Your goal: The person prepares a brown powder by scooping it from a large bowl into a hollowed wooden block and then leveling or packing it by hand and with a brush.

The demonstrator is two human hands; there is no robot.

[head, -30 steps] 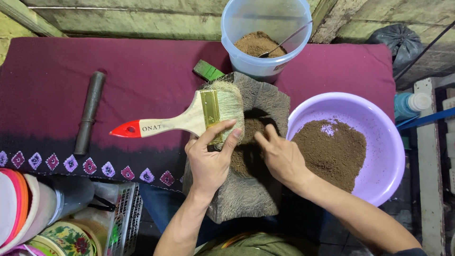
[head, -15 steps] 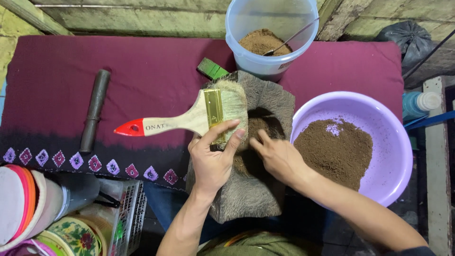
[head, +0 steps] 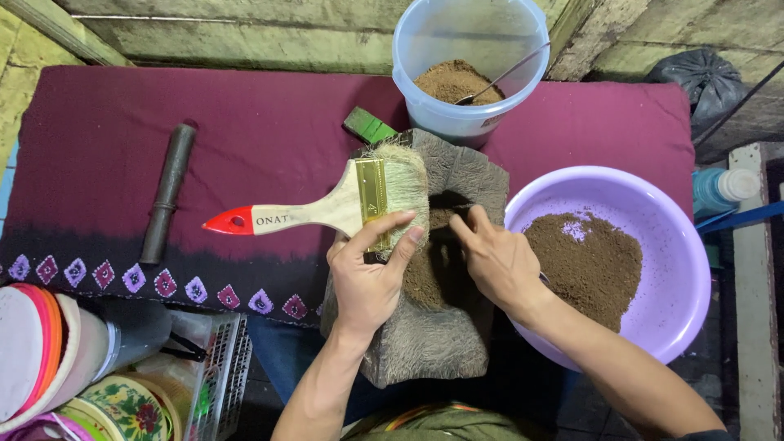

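Head-camera view, looking straight down at a maroon cloth (head: 245, 139) with a patterned border spread over the work surface. At far left sat a stack of coloured lids (head: 37, 359) and a wire basket (head: 216, 367), with a dark cylindrical rod (head: 167, 192) lying on the cloth above them. Next came a wide paintbrush (head: 327, 211), its red-tipped wooden handle pointing left and its pale bristles resting on the upper left corner of a grey carved wooden mould (head: 441, 327), which stood in the middle of the scene, against the person's lap. The left hand (head: 367, 282) gripped the mould's left edge, thumb and fingers curled against the brush's brass ferrule. The right hand (head: 494, 261) pressed loosely bent fingers into the brown powder (head: 429, 269) packed in the mould's hollow, holding nothing that could be made out. A green block (head: 369, 126) lay just behind the mould. Behind that stood a clear bucket (head: 465, 33) holding more powder and a spoon (head: 498, 77). At right, a lilac basin (head: 678, 245) held a heap of the same brown powder, touching the right forearm.
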